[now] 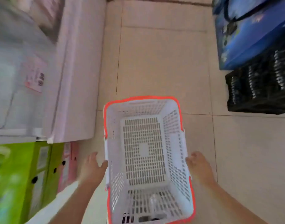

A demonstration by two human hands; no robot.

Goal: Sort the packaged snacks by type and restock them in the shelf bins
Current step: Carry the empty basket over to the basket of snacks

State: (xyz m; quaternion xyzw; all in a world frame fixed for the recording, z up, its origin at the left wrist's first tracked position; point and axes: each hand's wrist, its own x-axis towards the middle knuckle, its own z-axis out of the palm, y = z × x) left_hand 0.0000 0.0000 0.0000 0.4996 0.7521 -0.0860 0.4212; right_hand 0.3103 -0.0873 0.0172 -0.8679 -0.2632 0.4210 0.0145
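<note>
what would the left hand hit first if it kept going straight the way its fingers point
Probably nothing close: the left hand sits against the white basket's left wall with fingers pointing forward along it. Bare tiled floor lies ahead; the white cabinet stands just left of that line, though depth is unclear.

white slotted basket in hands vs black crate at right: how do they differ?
The white slotted plastic basket with orange rim is held between the left hand and right hand; the black plastic crate sits on the tiled floor. The basket looks nearly empty; the crate carries a blue box. Both have perforated walls.
</note>
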